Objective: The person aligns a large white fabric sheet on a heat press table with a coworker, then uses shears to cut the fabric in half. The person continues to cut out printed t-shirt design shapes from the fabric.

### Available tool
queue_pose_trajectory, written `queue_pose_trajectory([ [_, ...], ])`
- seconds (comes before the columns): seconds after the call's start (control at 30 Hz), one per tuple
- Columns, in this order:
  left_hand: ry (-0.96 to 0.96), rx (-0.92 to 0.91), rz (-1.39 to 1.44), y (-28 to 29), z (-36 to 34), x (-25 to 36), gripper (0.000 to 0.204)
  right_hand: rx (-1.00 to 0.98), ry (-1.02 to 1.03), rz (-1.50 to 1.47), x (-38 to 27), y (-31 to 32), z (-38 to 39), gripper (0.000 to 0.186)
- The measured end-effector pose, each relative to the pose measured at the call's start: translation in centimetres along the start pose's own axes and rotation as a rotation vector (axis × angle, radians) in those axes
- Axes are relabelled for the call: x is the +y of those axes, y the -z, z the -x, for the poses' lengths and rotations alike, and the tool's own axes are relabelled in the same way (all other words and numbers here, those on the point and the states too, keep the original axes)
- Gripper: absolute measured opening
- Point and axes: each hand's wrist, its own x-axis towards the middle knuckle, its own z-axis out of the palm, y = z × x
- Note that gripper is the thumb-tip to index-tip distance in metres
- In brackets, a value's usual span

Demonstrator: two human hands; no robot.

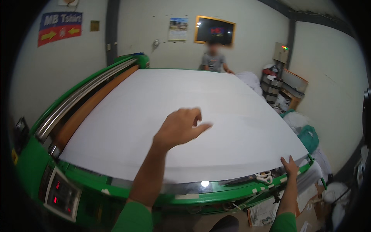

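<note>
A wide white sheet (216,92) lies spread over a green-framed machine table, running from the rollers on the left to the far edge. Above its middle hovers my left hand (179,125), fingers bent and the thumb held apart, with nothing visible in it. My right hand (290,167) is at the sheet's near right corner, fingers spread and fingertips at the edge of the sheet. To the left of that hand, scissors (264,177) with white handles lie on the near rail.
Metal rollers and a brown roller (94,102) line the left side. A control panel (62,195) with red lights is at the near left. Another person (214,60) is at the far edge. White cloth (251,81) and a teal bundle (308,138) lie along the right.
</note>
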Motion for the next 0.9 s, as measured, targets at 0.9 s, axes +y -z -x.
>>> queue_pose_trajectory([
  [0.9, 0.151, -0.401, 0.003, -0.7, 0.9, 0.5, 0.086, -0.059, -0.028, -0.087, -2.8, 0.7, 1.8, 0.128],
])
